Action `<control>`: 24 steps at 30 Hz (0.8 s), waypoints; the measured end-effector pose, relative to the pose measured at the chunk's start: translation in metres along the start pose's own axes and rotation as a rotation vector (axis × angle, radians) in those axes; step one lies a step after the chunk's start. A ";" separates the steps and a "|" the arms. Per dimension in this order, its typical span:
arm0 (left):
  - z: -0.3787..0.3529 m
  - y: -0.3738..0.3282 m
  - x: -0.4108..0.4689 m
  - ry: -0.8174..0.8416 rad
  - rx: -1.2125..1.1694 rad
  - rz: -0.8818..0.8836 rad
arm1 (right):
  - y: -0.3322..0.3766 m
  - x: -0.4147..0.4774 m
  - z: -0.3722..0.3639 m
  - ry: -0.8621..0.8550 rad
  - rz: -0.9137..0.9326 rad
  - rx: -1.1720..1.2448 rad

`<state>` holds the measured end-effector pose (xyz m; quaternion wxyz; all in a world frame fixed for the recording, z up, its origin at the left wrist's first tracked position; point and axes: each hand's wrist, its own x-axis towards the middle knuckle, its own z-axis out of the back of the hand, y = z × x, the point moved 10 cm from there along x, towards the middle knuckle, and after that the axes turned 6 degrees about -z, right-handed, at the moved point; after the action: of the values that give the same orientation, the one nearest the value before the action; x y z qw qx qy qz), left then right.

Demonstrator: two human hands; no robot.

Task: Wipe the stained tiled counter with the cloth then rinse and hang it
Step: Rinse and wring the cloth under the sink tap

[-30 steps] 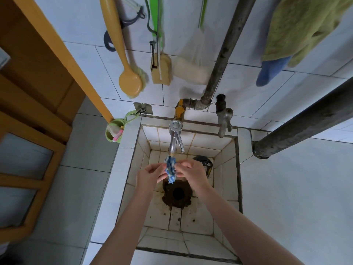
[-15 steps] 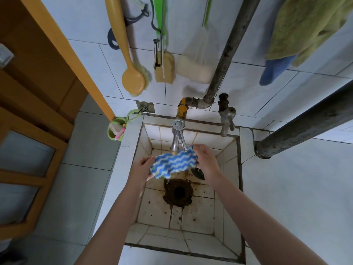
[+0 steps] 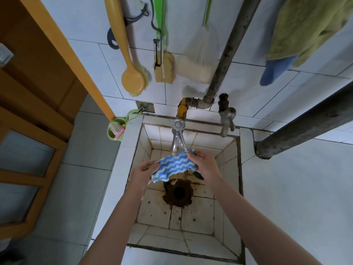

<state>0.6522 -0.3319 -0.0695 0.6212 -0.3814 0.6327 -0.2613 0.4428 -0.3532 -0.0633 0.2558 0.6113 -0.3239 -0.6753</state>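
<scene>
Fingers of left hand [image 3: 142,174] and right hand [image 3: 205,163] pinch the wavy-striped cloth [image 3: 172,166] — spread open — under the tap [image 3: 176,139].

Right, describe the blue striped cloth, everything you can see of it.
The cloth is a small, thin-looking rag with wavy blue and white stripes and uneven edges. It is spread open in the air between two hands: the left hand pinches its left end, the right hand grips its right end. It hangs just below the steel tap spout and above the stained drain of the tiled sink. Whether water is running onto it cannot be told.
</scene>
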 end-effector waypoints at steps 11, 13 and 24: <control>-0.029 0.009 -0.006 0.090 -0.061 0.051 | -0.002 -0.017 -0.052 0.145 0.037 -0.043; -0.034 0.005 -0.008 0.115 -0.070 0.023 | -0.003 -0.016 -0.058 0.152 0.055 0.006; -0.024 -0.004 -0.009 0.024 -0.033 -0.092 | 0.002 -0.002 -0.043 -0.079 0.074 -0.070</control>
<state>0.6289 -0.3306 -0.0592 0.5946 -0.4173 0.6262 -0.2834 0.4853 -0.3585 -0.0629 0.2886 0.5627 -0.3322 -0.6997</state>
